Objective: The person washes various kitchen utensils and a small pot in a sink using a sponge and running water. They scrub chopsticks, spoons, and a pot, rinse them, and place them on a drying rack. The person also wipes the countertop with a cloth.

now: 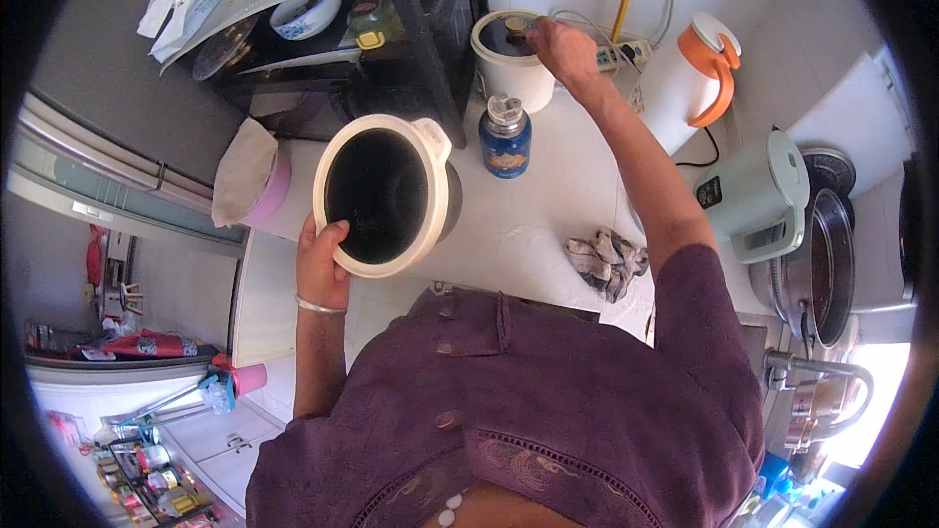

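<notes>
My left hand grips the cream rim of a round pot with a dark inside, tilted so that its opening faces me. At the back of the counter, my right hand is at the knob of a glass lid on a small cream cooker. The fingertips are partly hidden, so whether they grip the knob is unclear. Between the two vessels a blue bottle with a clear cap stands upright.
A crumpled cloth lies on the counter. To the right stand a white and orange jug, a pale green kettle and dark pans. A black shelf and a pink container are at the left.
</notes>
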A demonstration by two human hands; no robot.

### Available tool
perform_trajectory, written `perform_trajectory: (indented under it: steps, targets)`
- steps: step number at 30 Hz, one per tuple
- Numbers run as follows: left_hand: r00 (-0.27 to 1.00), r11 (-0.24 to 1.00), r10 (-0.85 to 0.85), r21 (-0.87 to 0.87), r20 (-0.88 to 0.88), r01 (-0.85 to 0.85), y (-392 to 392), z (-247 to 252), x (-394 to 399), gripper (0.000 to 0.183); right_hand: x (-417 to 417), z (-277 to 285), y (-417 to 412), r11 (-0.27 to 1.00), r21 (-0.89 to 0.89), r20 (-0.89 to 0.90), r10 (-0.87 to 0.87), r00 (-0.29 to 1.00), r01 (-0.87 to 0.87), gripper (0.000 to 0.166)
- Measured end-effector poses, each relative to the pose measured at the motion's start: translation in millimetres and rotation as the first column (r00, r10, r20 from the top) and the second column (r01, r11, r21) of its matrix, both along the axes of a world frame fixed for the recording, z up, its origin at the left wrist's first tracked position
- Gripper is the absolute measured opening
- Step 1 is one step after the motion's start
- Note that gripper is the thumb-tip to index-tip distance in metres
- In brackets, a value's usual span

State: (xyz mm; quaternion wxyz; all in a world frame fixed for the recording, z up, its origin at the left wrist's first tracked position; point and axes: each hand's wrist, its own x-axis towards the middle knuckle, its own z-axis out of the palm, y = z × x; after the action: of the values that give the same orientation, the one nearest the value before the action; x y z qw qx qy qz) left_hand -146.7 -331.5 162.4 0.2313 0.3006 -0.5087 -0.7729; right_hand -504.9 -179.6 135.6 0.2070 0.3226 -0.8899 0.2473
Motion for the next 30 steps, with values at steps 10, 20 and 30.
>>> perform_trajectory:
  steps: [10,20,30]
  targets:
    - [0.987,0.987,0.162,0.006,-0.023,-0.162,-5.6,-0.8,56.5,0.027,-50.5,-7.5,-60.1,0.922,0.387,0.068,-0.005,0.998,-0.022,0.04]
    - [0.999,1.0,-0.01,-0.029,-0.033,0.009,3.1,18.8,4.3,0.027,-111.6,14.6,9.1,0.786,-0.586,0.501,0.163,0.85,0.195,0.039]
    - [0.944,0.912,-0.286,0.255,-0.166,0.322,52.1,43.4,-167.8,0.011,84.3,-31.7,127.5,0.366,-0.806,0.583,0.354,0.731,0.466,0.029]
